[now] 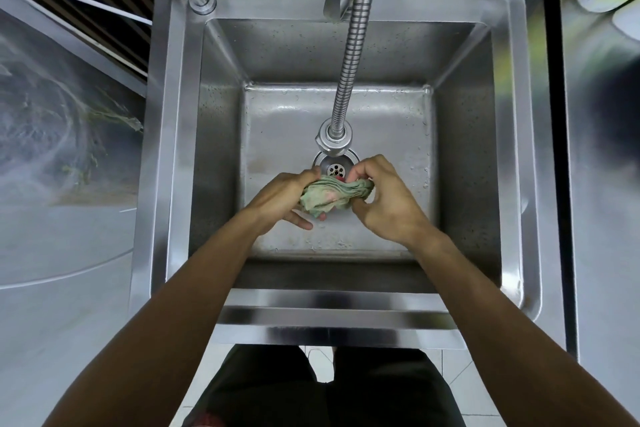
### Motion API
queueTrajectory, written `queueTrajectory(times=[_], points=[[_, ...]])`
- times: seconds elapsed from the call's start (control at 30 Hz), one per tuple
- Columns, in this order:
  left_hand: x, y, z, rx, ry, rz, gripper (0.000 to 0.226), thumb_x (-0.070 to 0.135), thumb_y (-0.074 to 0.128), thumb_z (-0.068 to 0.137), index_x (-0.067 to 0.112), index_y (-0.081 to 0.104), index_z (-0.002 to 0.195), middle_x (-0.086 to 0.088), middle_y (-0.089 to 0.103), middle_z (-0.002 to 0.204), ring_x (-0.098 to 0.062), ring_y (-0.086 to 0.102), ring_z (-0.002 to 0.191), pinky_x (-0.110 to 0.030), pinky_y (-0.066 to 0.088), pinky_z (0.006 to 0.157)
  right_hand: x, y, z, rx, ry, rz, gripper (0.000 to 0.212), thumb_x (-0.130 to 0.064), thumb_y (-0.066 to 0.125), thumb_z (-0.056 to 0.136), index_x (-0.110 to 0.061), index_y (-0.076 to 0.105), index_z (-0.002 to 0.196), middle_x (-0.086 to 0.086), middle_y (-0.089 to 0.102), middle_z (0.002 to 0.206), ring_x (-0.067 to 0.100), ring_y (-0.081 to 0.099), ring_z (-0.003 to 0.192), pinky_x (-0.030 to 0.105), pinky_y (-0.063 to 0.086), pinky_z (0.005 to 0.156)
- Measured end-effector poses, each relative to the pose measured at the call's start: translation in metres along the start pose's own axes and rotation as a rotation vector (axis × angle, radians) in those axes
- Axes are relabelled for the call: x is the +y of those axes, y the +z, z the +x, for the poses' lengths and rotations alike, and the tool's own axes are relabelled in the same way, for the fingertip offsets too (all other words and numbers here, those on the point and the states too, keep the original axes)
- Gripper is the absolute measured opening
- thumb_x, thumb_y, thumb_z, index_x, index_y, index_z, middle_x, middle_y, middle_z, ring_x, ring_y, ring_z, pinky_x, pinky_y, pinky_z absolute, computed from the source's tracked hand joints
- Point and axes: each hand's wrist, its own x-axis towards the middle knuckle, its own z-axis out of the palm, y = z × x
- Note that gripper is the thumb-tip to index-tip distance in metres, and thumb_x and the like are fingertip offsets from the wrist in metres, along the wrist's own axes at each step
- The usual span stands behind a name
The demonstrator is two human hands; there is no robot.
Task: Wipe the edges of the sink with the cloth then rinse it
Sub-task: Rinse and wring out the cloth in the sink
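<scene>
Left hand (284,199) and right hand (382,199) both clamp bunched pale-green cloth (332,196) over round perforated steel drain (335,168). Risk: loosened grip drops cloth onto drain.

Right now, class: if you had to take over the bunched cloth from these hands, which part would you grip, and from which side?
Probably the bare middle of the cloth, from above: the left hand and right hand cover its two ends, leaving the centre bulging upward between them.
</scene>
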Motion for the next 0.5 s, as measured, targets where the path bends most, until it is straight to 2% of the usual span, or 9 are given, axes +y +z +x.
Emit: queueTrajectory(times=[0.1, 0.2, 0.27, 0.33, 0.43, 0.5], points=[[0.001, -0.005, -0.001, -0.061, 0.007, -0.013, 0.062, 0.071, 0.062, 0.084, 0.027, 0.071, 0.126, 0.001, 0.078, 0.115, -0.017, 0.074, 0.106, -0.041, 0.065, 0.076, 0.0, 0.0, 0.002, 0.038, 0.176, 0.364, 0.04, 0.017, 0.069, 0.079, -0.019, 0.062, 0.096, -0.001, 0.06, 0.095, 0.008, 0.057, 0.084, 0.023, 0.047, 0.079], [-0.004, -0.003, -0.003, -0.099, 0.095, -0.101, 0.059, 0.059, 0.078, 0.08, 0.038, 0.061, 0.133, -0.003, 0.076, 0.12, -0.026, 0.077, 0.102, -0.037, 0.064, 0.077, 0.001, -0.001, 0.004, 0.008, 0.248, 0.563, 0.05, 0.015, 0.07, 0.085, -0.014, 0.055, 0.123, 0.009, 0.066, 0.101, 0.014, 0.064, 0.09, 0.028, 0.055, 0.081], [-0.006, 0.0, -0.001, -0.055, 0.107, -0.214, 0.039, 0.046, 0.076, 0.089, 0.034, 0.067, 0.124, -0.009, 0.077, 0.115, -0.032, 0.078, 0.096, -0.035, 0.063, 0.07, 0.0, -0.001, 0.005, -0.031, 0.202, 0.531, 0.06, 0.01, 0.075, 0.085, -0.017, 0.051, 0.133, 0.005, 0.067, 0.11, 0.014, 0.067, 0.098, 0.026, 0.057, 0.089], [-0.008, 0.0, 0.001, -0.014, 0.054, -0.316, 0.025, 0.039, 0.068, 0.097, 0.027, 0.068, 0.119, -0.013, 0.078, 0.109, -0.034, 0.078, 0.089, -0.034, 0.062, 0.063, 0.001, -0.001, 0.005, -0.073, 0.14, 0.4, 0.057, 0.001, 0.082, 0.083, -0.024, 0.058, 0.128, -0.002, 0.067, 0.117, 0.015, 0.066, 0.109, 0.026, 0.056, 0.098], [-0.011, -0.001, 0.003, -0.024, -0.024, -0.358, 0.025, 0.036, 0.058, 0.1, 0.023, 0.066, 0.12, -0.014, 0.079, 0.1, -0.032, 0.078, 0.08, -0.033, 0.061, 0.061, 0.007, 0.002, 0.004, -0.024, 0.065, 0.099, 0.049, -0.007, 0.087, 0.079, -0.025, 0.065, 0.119, -0.006, 0.056, 0.129, 0.011, 0.058, 0.12, 0.021, 0.047, 0.108], [-0.013, -0.003, 0.002, -0.029, -0.078, -0.382, 0.029, 0.034, 0.053, 0.1, 0.024, 0.066, 0.124, -0.015, 0.078, 0.093, -0.031, 0.077, 0.076, -0.033, 0.061, 0.061, 0.012, 0.005, 0.0, 0.036, -0.068, -0.055, 0.039, -0.004, 0.087, 0.079, -0.02, 0.068, 0.109, -0.003, 0.047, 0.137, 0.014, 0.048, 0.13, 0.006, 0.036, 0.108]])
